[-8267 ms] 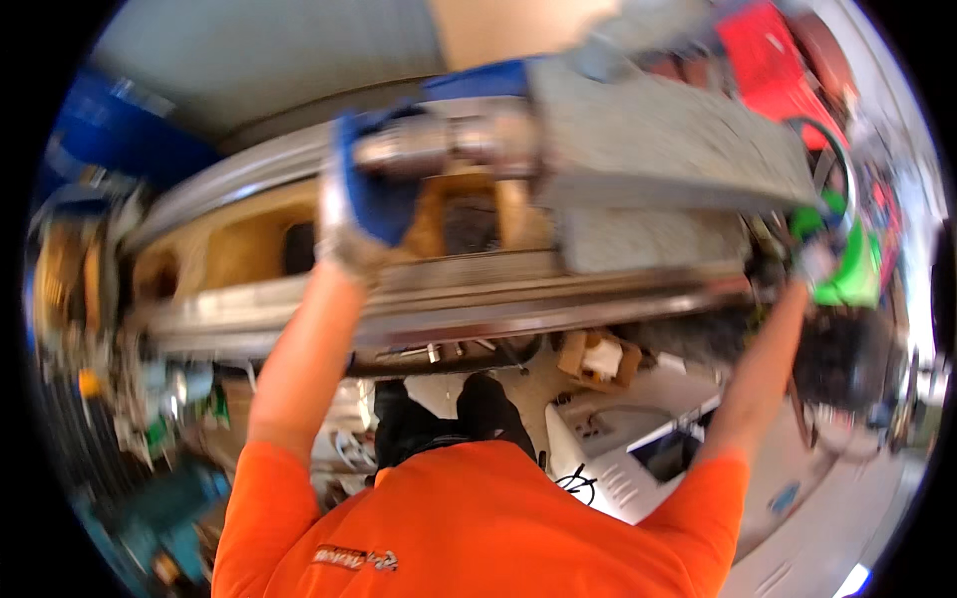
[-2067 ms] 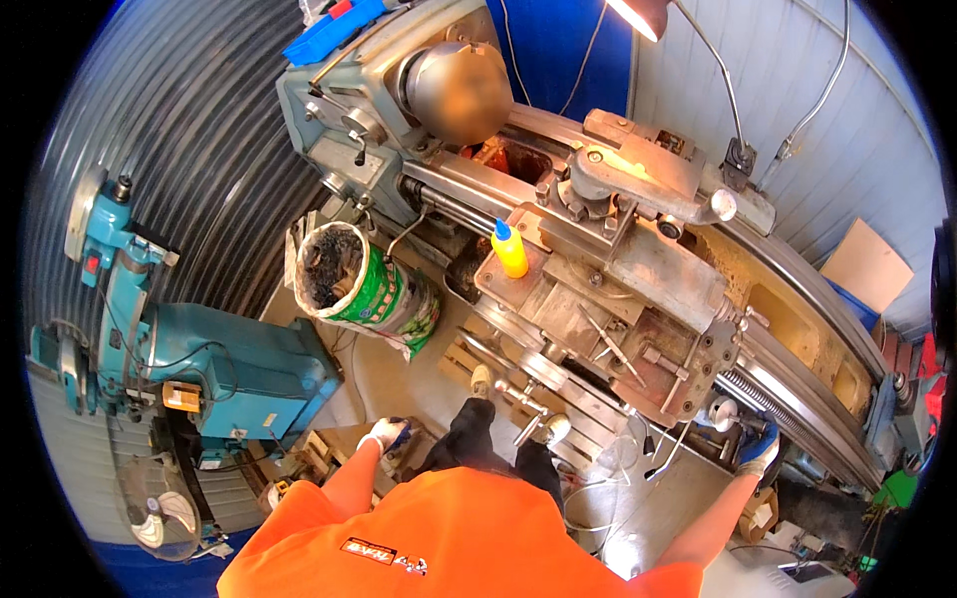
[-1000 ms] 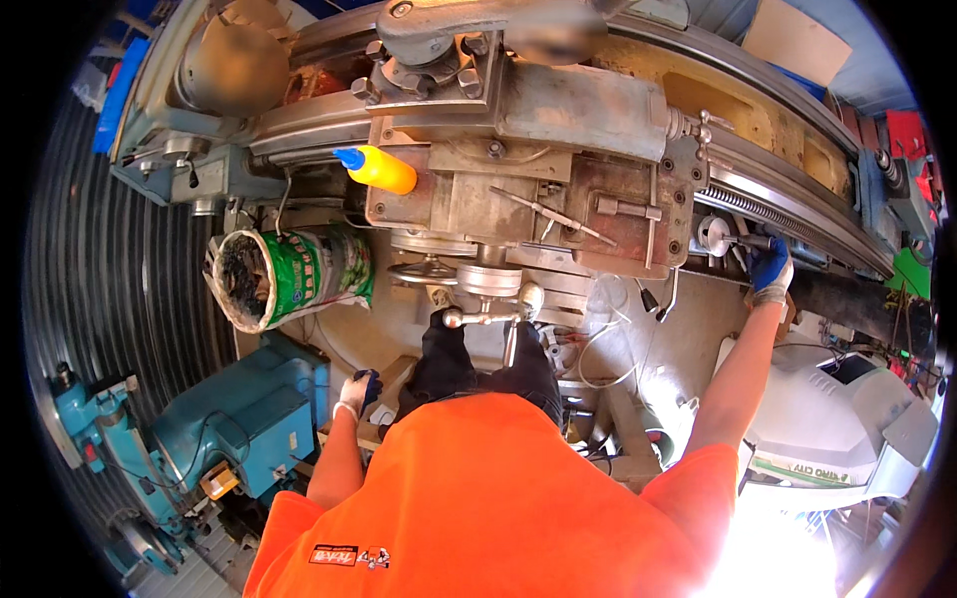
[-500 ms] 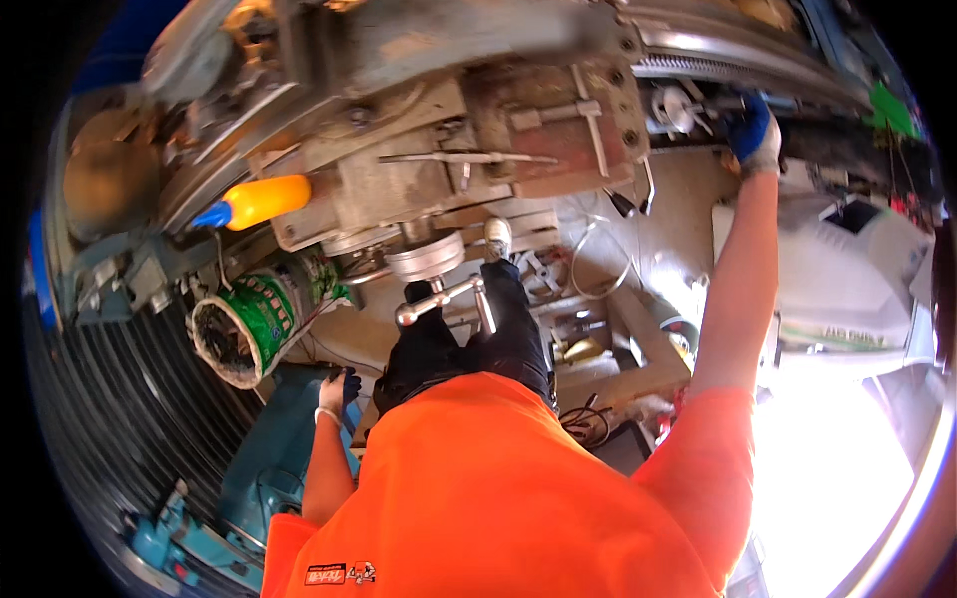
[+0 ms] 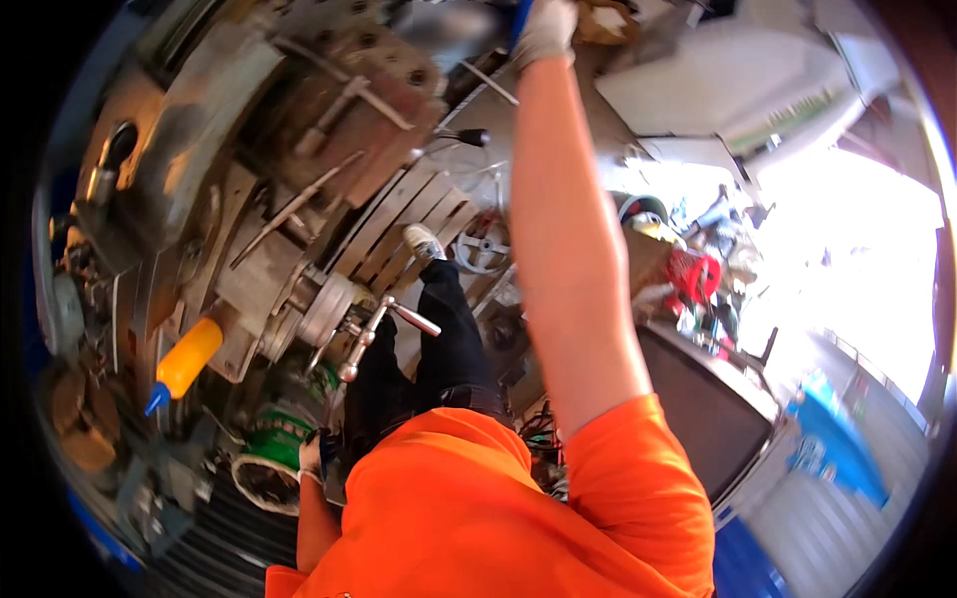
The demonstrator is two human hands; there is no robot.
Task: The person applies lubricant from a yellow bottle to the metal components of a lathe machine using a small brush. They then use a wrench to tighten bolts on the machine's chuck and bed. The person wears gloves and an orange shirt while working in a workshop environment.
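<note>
My right arm stretches far forward, and my right hand (image 5: 547, 32), in a white glove with a blue palm, reaches the top edge of the view. Its fingers are mostly out of sight, so any hold is hidden. Low on the left, my gloved left hand (image 5: 312, 456) hangs beside a green-and-white sack-like container (image 5: 274, 439). Its fingers are small and dark; whether it touches the container is unclear. A metal crank handle (image 5: 371, 337) on the lathe's round dial (image 5: 327, 307) juts toward my legs. A T-shaped wrench (image 5: 349, 100) lies on the machine.
A yellow bottle with a blue tip (image 5: 189, 359) rests by the lathe carriage. Wooden slats (image 5: 404, 219) lie underfoot, near a spoked handwheel (image 5: 480, 251). To the right are a red spool-like object (image 5: 695, 274), a dark-topped box (image 5: 698, 409) and a pale machine cover (image 5: 738, 80).
The view has swung to the right, so the lathe appears tilted and farther left. My right hand has left the levers at the machine's right end. The left hand now appears beside the green container.
</note>
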